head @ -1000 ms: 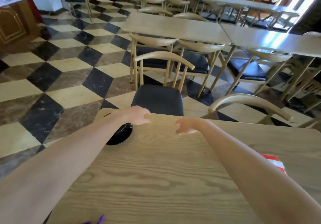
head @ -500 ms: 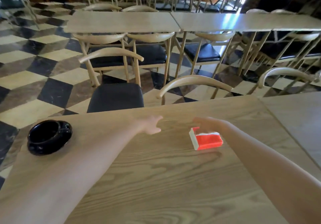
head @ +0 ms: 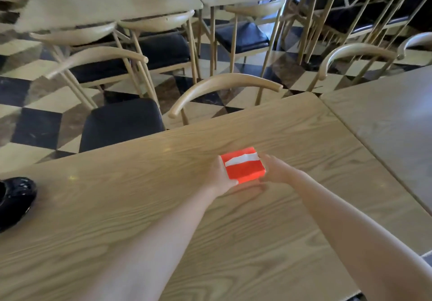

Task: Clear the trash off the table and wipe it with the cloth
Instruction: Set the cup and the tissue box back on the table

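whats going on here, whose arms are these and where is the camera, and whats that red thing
There is no machine here: these are a person's two bare arms, filmed by a wide-angle camera worn on the head, looking forward and down. That is why the arms reach in from the bottom edge. The surface is a light wood-grain table in a dining room with curved-back wooden chairs and a checkered floor. The left hand and right hand press on opposite sides of a small red box with a white strip on top, apparently a tissue pack. Whether it is lifted yet is unclear. A glossy black dish sits at the table's left edge.
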The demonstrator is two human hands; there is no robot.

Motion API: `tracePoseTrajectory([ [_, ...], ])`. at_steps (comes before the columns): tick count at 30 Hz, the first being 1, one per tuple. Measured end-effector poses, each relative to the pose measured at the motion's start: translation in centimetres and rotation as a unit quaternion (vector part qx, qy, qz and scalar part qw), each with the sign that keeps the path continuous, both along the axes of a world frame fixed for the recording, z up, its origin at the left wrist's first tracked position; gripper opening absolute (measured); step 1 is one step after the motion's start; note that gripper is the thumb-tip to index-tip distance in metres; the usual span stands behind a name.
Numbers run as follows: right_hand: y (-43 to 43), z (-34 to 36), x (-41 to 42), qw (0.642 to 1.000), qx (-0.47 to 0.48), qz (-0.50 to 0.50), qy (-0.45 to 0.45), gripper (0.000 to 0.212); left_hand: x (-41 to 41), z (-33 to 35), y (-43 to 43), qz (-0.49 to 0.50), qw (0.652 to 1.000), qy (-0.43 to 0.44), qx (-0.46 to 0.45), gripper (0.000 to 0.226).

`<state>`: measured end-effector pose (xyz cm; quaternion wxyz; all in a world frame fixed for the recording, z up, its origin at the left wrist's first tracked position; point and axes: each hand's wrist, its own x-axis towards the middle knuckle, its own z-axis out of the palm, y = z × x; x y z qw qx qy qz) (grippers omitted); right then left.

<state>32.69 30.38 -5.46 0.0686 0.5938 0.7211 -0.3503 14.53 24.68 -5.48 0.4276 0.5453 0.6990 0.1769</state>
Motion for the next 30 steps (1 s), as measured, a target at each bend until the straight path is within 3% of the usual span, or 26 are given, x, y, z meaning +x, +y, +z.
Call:
tracePoseTrajectory([
  [2,-0.1,-1.0,0.0,0.999,0.017,-0.018,0.02,0.064,0.4,-0.8,-0.1,0.011,0.999,-0.026,0.02,0.073],
  [8,-0.8,-2.7,-0.4,0.99,0.051,-0.1,0.091,0.067,0.8,-2.9,-0.1,0.038,0.998,-0.057,0.012,0.098],
  [11,-1.6,-2.7,-0.4,0.974,0.062,-0.143,0.162,0.065,0.4,-3.6,-0.2,0.072,0.993,-0.084,0.026,0.094],
  [21,-2.8,-1.4,-6.7,0.953,0.107,-0.168,0.228,0.059,-5.7,-2.8,-2.1,0.183,0.949,-0.246,0.075,0.08],
  [30,-5.7,-1.6,-22.4,0.943,0.116,-0.142,0.278,0.056,-19.6,-1.8,-6.4,0.329,0.911,-0.217,0.122,0.052],
])
